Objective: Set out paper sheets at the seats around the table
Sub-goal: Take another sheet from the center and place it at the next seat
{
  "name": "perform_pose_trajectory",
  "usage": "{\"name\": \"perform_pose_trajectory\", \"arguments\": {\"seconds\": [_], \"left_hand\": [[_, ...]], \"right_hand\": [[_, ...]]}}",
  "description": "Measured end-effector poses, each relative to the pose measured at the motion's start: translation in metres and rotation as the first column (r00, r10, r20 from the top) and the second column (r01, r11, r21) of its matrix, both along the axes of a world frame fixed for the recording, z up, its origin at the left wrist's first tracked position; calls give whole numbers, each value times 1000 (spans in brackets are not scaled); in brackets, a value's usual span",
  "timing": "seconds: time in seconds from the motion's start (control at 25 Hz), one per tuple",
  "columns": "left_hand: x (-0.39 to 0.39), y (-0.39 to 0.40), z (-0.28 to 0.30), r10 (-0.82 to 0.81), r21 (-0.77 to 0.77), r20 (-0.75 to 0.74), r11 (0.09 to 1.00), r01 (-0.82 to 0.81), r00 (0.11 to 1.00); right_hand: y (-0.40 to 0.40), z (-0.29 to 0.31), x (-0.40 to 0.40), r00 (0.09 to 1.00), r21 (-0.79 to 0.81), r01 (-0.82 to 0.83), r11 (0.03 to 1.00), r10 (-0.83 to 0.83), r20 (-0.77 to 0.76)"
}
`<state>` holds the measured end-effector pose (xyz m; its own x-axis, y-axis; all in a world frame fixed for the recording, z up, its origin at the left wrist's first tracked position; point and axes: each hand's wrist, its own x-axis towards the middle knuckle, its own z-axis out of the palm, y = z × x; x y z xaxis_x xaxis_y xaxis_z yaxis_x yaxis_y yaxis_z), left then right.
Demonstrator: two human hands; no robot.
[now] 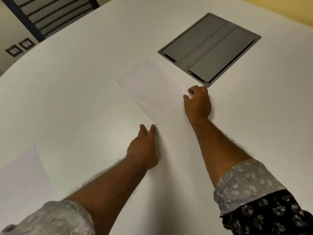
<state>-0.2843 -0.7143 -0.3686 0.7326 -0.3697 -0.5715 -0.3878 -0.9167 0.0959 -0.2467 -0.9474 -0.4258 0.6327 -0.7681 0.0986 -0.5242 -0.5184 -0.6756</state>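
Note:
A stack of white paper sheets (150, 92) lies near the middle of the round white table (84, 85). My right hand (198, 102) pinches the stack's near right corner between thumb and fingers. The extended fingertips of my left hand (144, 146) touch the stack's near left corner, and that hand holds nothing. A single white sheet (22, 172) lies flat at the table's near left edge.
A grey cable box lid (210, 48) is set into the tabletop just beyond my right hand. A black mesh chair back (50, 16) stands at the table's far left side. Two wall sockets (20, 47) sit low on the wall at left.

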Motion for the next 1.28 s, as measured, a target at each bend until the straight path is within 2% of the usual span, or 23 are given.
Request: {"name": "perform_pose_trajectory", "arguments": {"seconds": [0.2, 0.36, 0.52, 0.68, 0.76, 0.84, 0.88, 0.92, 0.96, 1.0, 1.04, 1.08, 1.12, 1.16, 1.2, 1.28], "left_hand": [[-1, 3, 4, -39, -5, 47, 999, 39, 998], [-1, 7, 4, -2, -33, 58, 999, 3, 998], [-7, 21, -1, 54, -119, 28, 992, -50, 998], [-15, 29, -9, 92, -178, 25, 980, -86, 995], [-18, 29, -10, 132, -190, -22, 973, -134, 991], [-25, 33, -6, 169, -279, -105, 941, -192, 980], [-31, 36, -3, 201, -374, -173, 892, -253, 964], [-38, 39, 3, 285, -506, -315, 756, -414, 905], [-46, 43, 11, 371, -592, -508, 505, -628, 777], [-55, 47, 20, 375, -585, -691, 210, -783, 617], [-64, 52, 31, 295, -502, -831, -35, -864, 471], [-73, 57, 42, 152, -381, -923, -216, -899, 354], [-80, 65, 56, 11, -259, -963, -328, -909, 271], [-87, 73, 70, -106, -160, -970, -394, -905, 217], [-94, 80, 84, -160, -117, -966, -433, -894, 204], [-108, 94, 110, -108, -204, -956, -420, -884, 272]], "right_hand": [[-6, 4, 0, 991, 180, 73, 981, -92, 99], [-6, 9, 5, 974, 272, 54, 961, -111, 198], [-1, 28, 2, 939, 262, 25, 965, -112, 326], [17, 71, -26, 849, 217, 3, 976, -118, 515], [32, 99, -52, 811, 231, -31, 973, -110, 574], [48, 125, -81, 793, 304, -78, 949, -125, 596], [55, 138, -96, 794, 365, -102, 925, -146, 590], [61, 150, -108, 798, 435, -123, 892, -172, 578], [66, 161, -121, 803, 506, -138, 852, -202, 561], [71, 171, -134, 810, 572, -141, 808, -238, 536], [75, 180, -147, 815, 630, -135, 764, -276, 510], [79, 190, -160, 815, 679, -128, 723, -314, 488], [82, 197, -173, 814, 716, -122, 688, -343, 469], [86, 203, -186, 818, 741, -118, 661, -358, 450], [90, 207, -199, 829, 758, -111, 643, -360, 428], [100, 209, -228, 844, 788, -94, 608, -371, 387]]}}
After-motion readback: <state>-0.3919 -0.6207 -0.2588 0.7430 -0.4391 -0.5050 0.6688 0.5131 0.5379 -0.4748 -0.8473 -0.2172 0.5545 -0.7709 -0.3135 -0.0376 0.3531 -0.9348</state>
